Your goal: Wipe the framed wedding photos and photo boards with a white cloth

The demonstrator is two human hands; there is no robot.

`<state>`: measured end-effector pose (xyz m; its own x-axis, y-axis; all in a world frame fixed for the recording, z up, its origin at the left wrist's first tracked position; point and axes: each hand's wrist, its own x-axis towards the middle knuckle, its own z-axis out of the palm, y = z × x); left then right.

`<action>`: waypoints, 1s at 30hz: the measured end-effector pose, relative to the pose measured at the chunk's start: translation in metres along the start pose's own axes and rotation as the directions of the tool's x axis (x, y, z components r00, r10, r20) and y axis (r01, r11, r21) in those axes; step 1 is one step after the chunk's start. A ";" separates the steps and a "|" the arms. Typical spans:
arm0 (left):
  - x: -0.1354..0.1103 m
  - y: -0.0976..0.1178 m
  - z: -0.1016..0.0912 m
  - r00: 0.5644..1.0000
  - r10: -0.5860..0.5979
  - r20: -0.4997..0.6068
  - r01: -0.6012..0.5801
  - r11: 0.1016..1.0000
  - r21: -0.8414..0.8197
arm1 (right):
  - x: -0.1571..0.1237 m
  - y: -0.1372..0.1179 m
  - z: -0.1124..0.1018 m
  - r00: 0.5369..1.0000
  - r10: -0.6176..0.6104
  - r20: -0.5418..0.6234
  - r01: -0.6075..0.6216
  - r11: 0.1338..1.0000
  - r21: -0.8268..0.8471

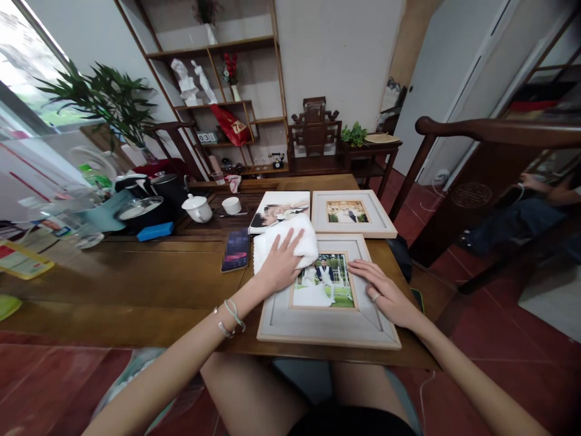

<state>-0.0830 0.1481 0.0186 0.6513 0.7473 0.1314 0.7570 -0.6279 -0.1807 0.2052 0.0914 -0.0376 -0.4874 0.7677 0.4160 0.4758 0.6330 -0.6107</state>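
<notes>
My left hand (280, 263) lies with fingers spread on a folded white cloth (305, 237), pressing it over the upper left corner of a framed photo (281, 332). That frame is pale grey with a light wood edge, lying face up near the table's front edge. It holds a picture (324, 284) of a couple outdoors. On the frame's right side rests my right hand (381, 290), open, its fingers stretched to the picture's edge. Behind are a similar framed photo (384, 223) and a white photo panel (290, 198), partly covered by the cloth.
A phone (235, 251) lies left of the cloth on the wooden table (181, 297). Farther left are a white lidded cup (196, 209), a small white cup (231, 205), a blue block (155, 231) and a pot (140, 209). A wooden chair (476, 175) stands at right, with a person's legs beyond.
</notes>
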 end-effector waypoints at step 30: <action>-0.033 0.028 -0.031 0.960 0.165 0.227 -0.151 0.986 -0.077 | 0.000 0.000 0.000 1.000 -0.005 -0.024 0.005 1.000 0.001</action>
<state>-0.0820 0.0989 0.0394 0.7378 0.6632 -0.1254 0.6517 -0.7484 -0.1232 0.2047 0.0913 -0.0374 -0.4718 0.7667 0.4354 0.4723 0.6368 -0.6095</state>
